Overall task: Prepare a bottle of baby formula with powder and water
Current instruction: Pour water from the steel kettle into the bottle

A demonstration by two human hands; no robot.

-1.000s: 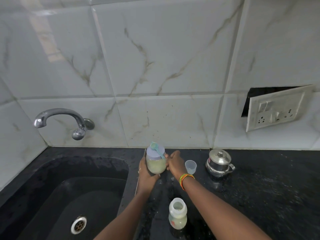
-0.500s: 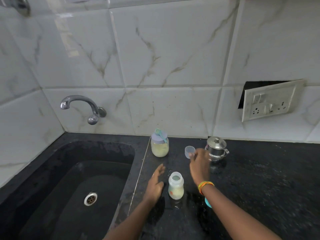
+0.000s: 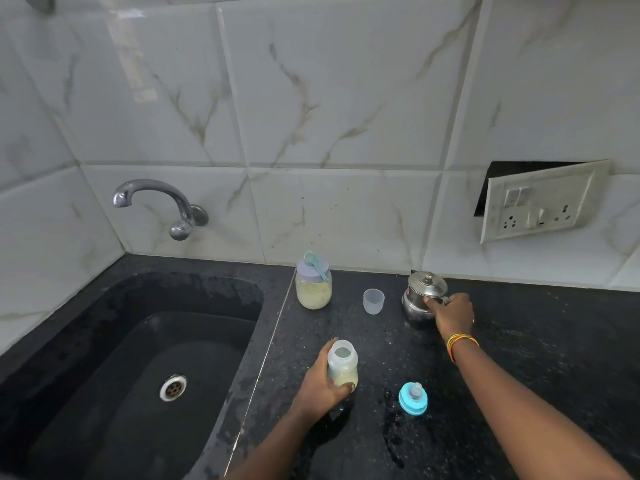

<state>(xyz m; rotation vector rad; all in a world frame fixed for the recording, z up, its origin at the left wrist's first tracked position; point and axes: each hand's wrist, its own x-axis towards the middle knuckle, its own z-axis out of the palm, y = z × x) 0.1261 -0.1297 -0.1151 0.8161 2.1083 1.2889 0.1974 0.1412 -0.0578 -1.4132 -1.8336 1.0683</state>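
An open baby bottle [image 3: 343,367] with pale powder at its bottom stands on the black counter [image 3: 519,358]. My left hand [image 3: 320,384] wraps around its lower part. My right hand [image 3: 452,315] grips the handle of a small lidded steel pot [image 3: 420,294] near the back wall. The powder jar [image 3: 313,287] has a lilac lid with a teal scoop [image 3: 316,265] lying on top. A clear bottle cap [image 3: 373,301] stands between jar and pot. The blue ring with the teat [image 3: 412,398] lies right of the bottle.
A black sink [image 3: 121,358] with a steel drain [image 3: 172,387] fills the left, under a wall tap [image 3: 156,202]. A loose switch and socket plate [image 3: 540,202] hangs tilted on the tiled wall at the right. The counter is wet in patches.
My left hand has closed around the bottle. My right hand moved right from the clear cap to the steel pot's handle. The blue teat ring has come into view.
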